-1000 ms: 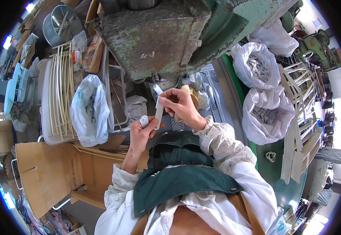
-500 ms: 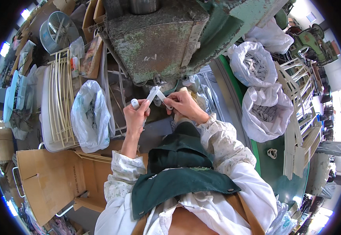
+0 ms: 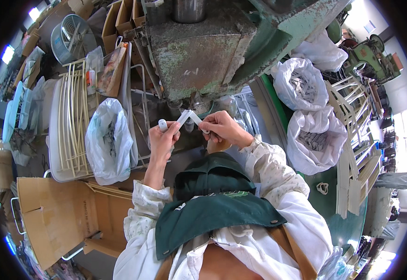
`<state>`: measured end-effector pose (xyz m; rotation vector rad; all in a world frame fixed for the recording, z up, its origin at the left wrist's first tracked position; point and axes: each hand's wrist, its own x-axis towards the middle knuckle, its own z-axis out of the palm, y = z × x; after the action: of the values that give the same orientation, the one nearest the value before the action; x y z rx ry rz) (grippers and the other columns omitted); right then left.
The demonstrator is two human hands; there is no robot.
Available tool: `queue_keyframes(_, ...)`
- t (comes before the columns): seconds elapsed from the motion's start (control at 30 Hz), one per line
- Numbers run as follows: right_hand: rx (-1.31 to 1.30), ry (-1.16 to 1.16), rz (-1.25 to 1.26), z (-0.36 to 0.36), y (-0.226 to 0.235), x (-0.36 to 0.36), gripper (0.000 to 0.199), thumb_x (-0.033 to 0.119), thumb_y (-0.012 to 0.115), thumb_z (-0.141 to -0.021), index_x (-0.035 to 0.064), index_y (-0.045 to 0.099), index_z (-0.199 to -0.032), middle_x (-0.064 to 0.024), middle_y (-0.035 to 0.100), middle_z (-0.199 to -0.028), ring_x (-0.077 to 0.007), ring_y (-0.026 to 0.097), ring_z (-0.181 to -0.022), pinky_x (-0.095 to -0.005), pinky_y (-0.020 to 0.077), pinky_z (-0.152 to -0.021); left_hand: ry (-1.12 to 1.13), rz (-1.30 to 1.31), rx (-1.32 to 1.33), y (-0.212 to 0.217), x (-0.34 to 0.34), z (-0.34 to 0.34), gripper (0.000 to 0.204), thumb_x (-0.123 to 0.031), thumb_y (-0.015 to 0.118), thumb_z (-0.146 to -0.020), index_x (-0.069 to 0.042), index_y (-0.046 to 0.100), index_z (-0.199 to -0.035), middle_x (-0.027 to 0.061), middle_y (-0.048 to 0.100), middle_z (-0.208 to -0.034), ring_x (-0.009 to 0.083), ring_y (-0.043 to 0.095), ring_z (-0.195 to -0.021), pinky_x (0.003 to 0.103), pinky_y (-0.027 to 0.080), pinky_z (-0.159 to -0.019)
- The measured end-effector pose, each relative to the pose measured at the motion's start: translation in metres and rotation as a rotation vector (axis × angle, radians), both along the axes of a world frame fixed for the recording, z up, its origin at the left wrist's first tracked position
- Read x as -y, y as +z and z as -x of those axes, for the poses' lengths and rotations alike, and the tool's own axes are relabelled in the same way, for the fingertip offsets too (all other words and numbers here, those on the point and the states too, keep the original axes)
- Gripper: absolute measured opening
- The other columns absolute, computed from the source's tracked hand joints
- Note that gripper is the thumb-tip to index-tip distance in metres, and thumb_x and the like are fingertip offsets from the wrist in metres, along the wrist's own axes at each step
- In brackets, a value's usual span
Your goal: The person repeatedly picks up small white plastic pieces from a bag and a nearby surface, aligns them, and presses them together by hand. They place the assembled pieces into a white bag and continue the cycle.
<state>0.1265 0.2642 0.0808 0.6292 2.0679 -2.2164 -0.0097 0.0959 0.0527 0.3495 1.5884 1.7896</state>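
Left hand point(image 3: 162, 141) farther forward than before

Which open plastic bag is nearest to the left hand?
The whitish bag directly left of the left hand; the other open bags are to that hand's right.

Industrial workshop: heavy, paint-worn green press-like machine point(image 3: 196, 63) stands ahead, second green machine point(image 3: 371, 65) far right; white bags point(image 3: 306, 161) hold loose parts point(image 3: 313, 140); pale slats point(image 3: 344, 186) lie stacked.

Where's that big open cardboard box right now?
In the head view, the open cardboard box sits at lower left, left of the person's left sleeve and below the tray of cream rods.
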Motion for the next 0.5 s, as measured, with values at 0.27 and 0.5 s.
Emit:
queue_keyframes(0.27, -0.131, -0.154, -0.013, -0.027, 0.017, -0.005, 0.025, 0.019, 0.059, -0.091, -0.0043, 0.063, -0.083, -0.0043, 0.063, -0.066, -0.0075, 0.056, -0.051, -0.0207, 0.0435, -0.045, -0.202, -0.014, -0.089, 0.021, 0.007, -0.005, 0.026, -0.020, 0.062, -0.089, 0.001, 0.065, -0.104, 0.0089, 0.068, -0.079, 0.0030, 0.045, -0.047, 0.018, 0.029, -0.042)
queue_keyframes(0.5, -0.176, -1.146, -0.173, -0.116, -0.010, -0.180, 0.025, 0.018, 0.058, -0.088, -0.0015, 0.060, -0.073, -0.0065, 0.059, -0.064, -0.0096, 0.051, -0.049, -0.0230, 0.0394, -0.043, -0.192, -0.125, 0.659, -0.071, 0.056, -0.029, 0.032, -0.019, 0.049, -0.086, -0.002, 0.056, -0.113, 0.0121, 0.056, -0.094, 0.0187, 0.052, -0.075, 0.033, 0.043, -0.069)
